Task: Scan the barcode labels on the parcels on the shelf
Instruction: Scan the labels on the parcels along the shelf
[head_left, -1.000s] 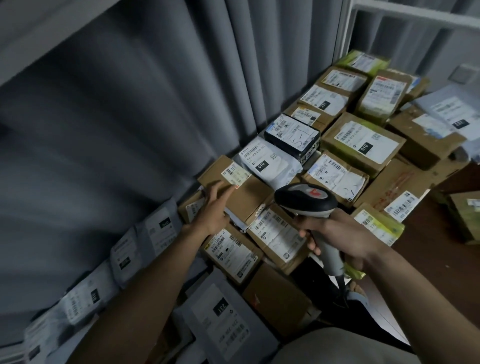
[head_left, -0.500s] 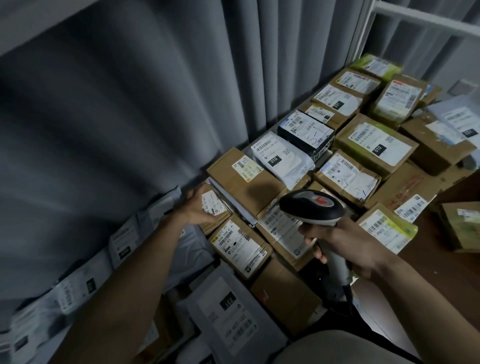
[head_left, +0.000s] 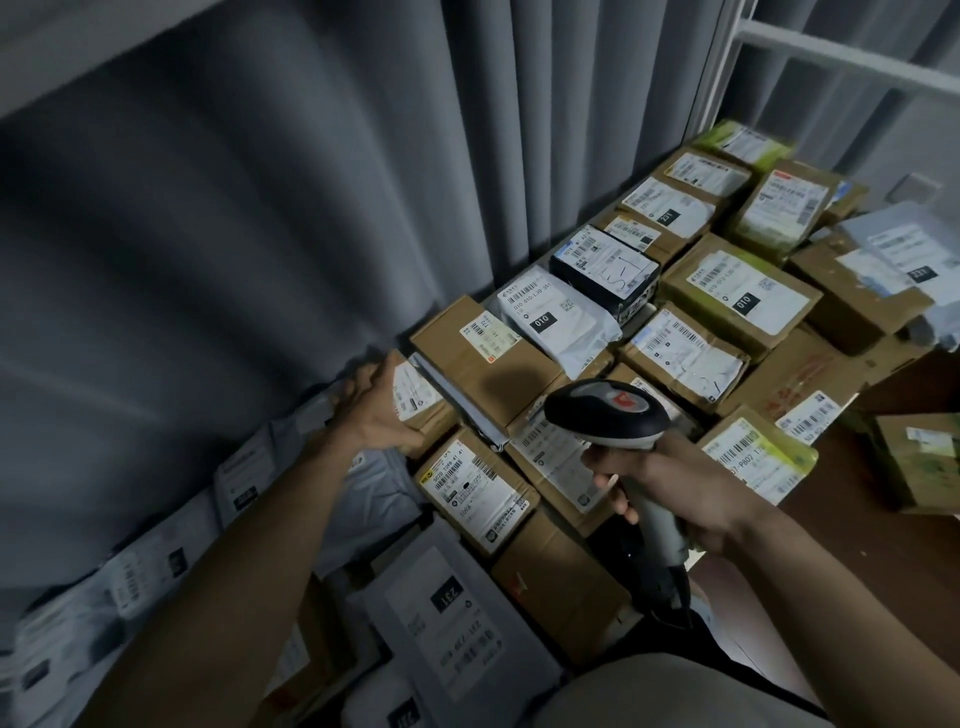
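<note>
Left hand (head_left: 375, 410) shifted onto small box (head_left: 421, 402)

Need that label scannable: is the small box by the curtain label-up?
Label-up: the small box shows its white label, partly covered by the left hand.

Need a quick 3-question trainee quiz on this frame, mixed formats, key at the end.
1. True or false: the right hand grips the barcode scanner by its handle.
2. What does the left hand hold?
A. the small brown box by the curtain
B. the black box
C. a roll of tape
3. Fill in: the white bag parcel carries a black tag reading ___.

Key: 1 true; 2 A; 3 010
</note>
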